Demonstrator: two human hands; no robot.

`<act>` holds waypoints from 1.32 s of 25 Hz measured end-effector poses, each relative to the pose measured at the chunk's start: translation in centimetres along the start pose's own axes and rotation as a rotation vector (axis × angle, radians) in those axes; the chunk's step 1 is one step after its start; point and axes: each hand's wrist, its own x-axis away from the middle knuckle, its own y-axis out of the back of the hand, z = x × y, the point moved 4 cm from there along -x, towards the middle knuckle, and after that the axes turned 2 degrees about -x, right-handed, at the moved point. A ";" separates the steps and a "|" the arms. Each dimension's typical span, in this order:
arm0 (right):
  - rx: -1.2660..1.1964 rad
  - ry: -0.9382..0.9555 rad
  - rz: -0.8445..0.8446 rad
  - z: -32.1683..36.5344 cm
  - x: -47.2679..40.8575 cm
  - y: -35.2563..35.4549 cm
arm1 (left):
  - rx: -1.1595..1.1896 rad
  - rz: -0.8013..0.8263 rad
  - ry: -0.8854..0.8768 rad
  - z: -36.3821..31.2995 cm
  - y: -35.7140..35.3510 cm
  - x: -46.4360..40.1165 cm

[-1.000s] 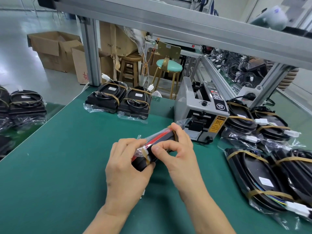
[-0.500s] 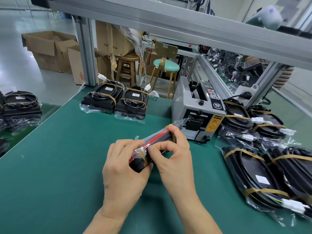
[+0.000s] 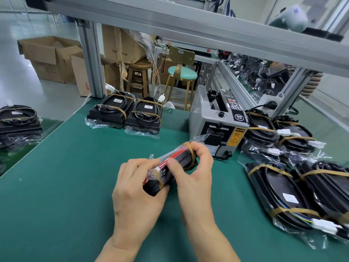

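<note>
A black bagged pack (image 3: 170, 168) with a red strip along its top, wrapped in clear plastic and banded with brown tape, is held on edge just above the green table (image 3: 66, 176). My left hand (image 3: 136, 193) grips its near end from the left. My right hand (image 3: 194, 174) curls over its far end, thumb pressing the side by the red strip. Much of the pack is hidden under my fingers.
A grey tape dispenser (image 3: 217, 120) stands just beyond the pack. Two bagged black units (image 3: 124, 114) lie at the back edge. Several bagged, taped units (image 3: 294, 178) crowd the right side. More lie on the left bench (image 3: 17, 121). Stools and cartons stand behind the frame post (image 3: 92, 59).
Both hands keep hold of the pack with only a small shift of the fingers. The view has tipped slightly.
</note>
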 end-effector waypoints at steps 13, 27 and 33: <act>0.335 0.131 0.302 0.5 -4.4 4.4 | 0.105 0.069 -0.012 2.8 2.9 -0.9; -0.160 -0.255 0.558 -2.0 -9.0 1.7 | -0.427 0.544 -0.406 -3.2 -0.9 -4.3; -0.133 -0.695 0.565 -4.1 -8.7 0.5 | -0.385 0.724 -0.324 -2.3 -2.2 -5.9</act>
